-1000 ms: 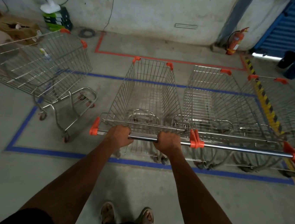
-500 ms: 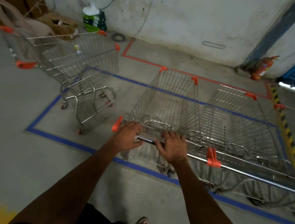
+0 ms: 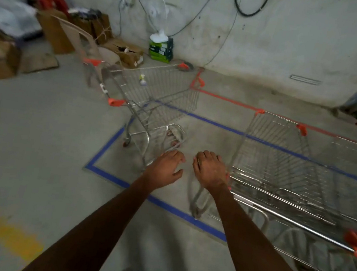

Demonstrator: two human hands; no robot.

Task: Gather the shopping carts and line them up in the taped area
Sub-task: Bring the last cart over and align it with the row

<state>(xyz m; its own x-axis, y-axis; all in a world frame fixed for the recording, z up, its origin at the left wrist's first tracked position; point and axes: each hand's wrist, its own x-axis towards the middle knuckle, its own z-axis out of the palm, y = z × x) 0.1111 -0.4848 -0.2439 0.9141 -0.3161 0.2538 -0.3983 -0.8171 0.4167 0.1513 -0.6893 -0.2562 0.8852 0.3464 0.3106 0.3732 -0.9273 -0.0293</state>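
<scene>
The concrete floor (image 3: 25, 162) carried a blue tape rectangle (image 3: 115, 137), inside which a row of parked carts (image 3: 281, 160) stood at the right, while one stray cart (image 3: 155, 97) sat askew across the rectangle's far-left corner, its handle pointing outward. The left hand (image 3: 166, 167) and right hand (image 3: 209, 171) hovered empty with fingers loosely curled, gripping nothing, the right one just beside the nearest parked cart's handle end. The step in hand appeared to be the turn toward the stray cart; the next move would call for gripping its handle and swinging it parallel beside the row.
</scene>
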